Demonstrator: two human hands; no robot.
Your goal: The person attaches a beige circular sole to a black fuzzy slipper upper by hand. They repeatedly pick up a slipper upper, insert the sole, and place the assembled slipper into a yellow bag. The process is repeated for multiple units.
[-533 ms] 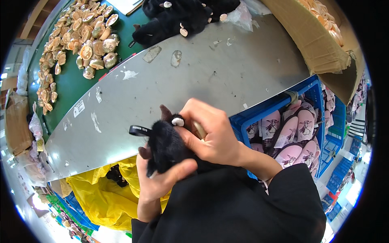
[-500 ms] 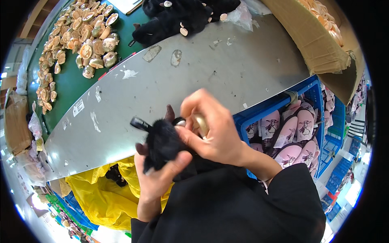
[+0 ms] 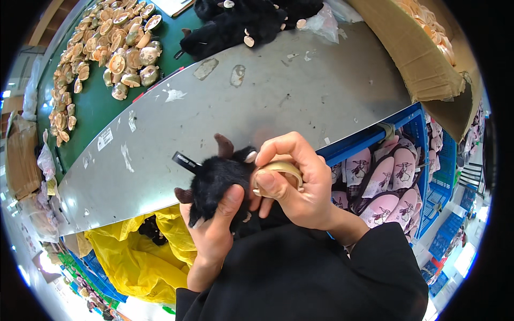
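Note:
My left hand (image 3: 217, 227) is wrapped round a small black plush toy (image 3: 217, 179), thumb across its fur. The toy has brown ear-like or limb-like parts, small pale pieces at its edge and a black tag sticking out to the left. Pinched in my right hand (image 3: 313, 198) is a hollow gold-and-cream plastic shell (image 3: 286, 170), its curved rim showing. Fingertips of that hand are at the toy's right side, where the shell and toy lie close together. Whether the shell is joined to the toy cannot be seen.
Across the metal table (image 3: 300, 85), similar plastic shells (image 3: 116, 64) lie piled on a green surface. More black plush toys (image 3: 230, 37) lie at the far edge. A cardboard box (image 3: 409, 53) and a blue crate (image 3: 353, 147) of pink slippers (image 3: 404, 166) stand right; a yellow bag (image 3: 128, 262) sits left.
My right hand has shifted slightly right and down, turning so that the shell's hollow rim shows. The plush toy has turned a little in my left hand, which keeps its grip.

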